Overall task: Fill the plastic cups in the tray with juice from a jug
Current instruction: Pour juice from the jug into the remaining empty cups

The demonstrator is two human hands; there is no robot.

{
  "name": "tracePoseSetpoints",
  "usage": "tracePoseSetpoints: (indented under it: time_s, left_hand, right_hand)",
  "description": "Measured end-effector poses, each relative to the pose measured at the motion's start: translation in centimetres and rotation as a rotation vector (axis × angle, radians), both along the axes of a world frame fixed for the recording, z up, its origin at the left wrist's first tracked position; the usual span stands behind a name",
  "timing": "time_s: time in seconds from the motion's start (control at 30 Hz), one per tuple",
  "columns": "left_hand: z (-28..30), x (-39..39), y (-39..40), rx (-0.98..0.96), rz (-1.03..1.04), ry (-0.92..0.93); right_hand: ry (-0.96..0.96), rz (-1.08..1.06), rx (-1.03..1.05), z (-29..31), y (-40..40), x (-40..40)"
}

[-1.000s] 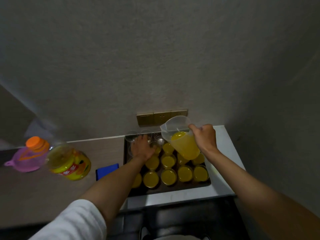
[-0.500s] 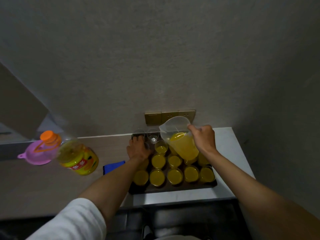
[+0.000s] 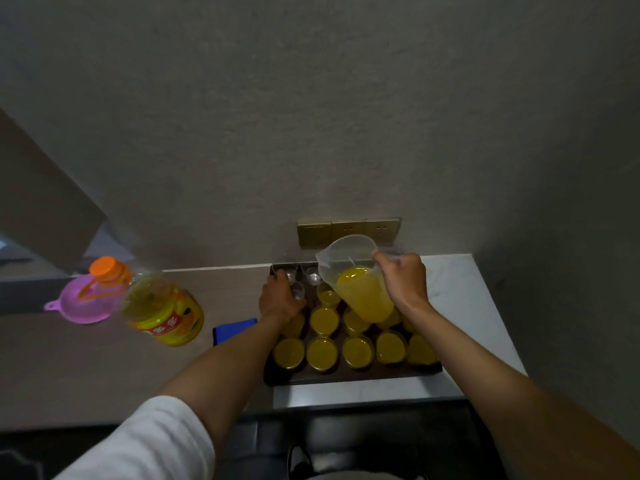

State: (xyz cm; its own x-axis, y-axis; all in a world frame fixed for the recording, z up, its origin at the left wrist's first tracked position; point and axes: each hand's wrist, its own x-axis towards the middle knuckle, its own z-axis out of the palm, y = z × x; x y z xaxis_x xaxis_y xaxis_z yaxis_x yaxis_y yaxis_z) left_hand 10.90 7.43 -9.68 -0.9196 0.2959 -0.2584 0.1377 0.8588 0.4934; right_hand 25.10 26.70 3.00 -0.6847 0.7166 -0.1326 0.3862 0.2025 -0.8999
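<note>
Right grip (image 3: 401,282) curled round jug (image 3: 360,289) handle, tilted over tray (image 3: 346,375) | left grip (image 3: 280,299) holding clear cup (image 3: 298,292)

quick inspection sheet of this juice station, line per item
surface: pale counter on the right, brown worktop on the left
job's things: dark tray of cups; near rows full of juice, far-left cups clear; jug tilted over them
clutter: juice bottle, pink funnel, blue cloth
grippers: right hand grips the jug; left hand holds a clear cup
cables: nothing seen
surroundings: grey wall, brass sockets
</note>
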Motion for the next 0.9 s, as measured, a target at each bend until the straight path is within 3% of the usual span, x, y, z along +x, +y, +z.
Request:
tracePoseSetpoints:
  time_s: [0.47,0.9]
  left_hand:
    - [3.0,0.8,-0.8,0.243,0.038,0.064]
    - [5.1,2.2,-1.4,0.310,-0.078,0.108]
  right_hand:
    - [0.033,0.033,-0.014,0.5,-0.8,0.2]
    - [0.010,0.114,-0.024,0.8,-1.1,0.1]
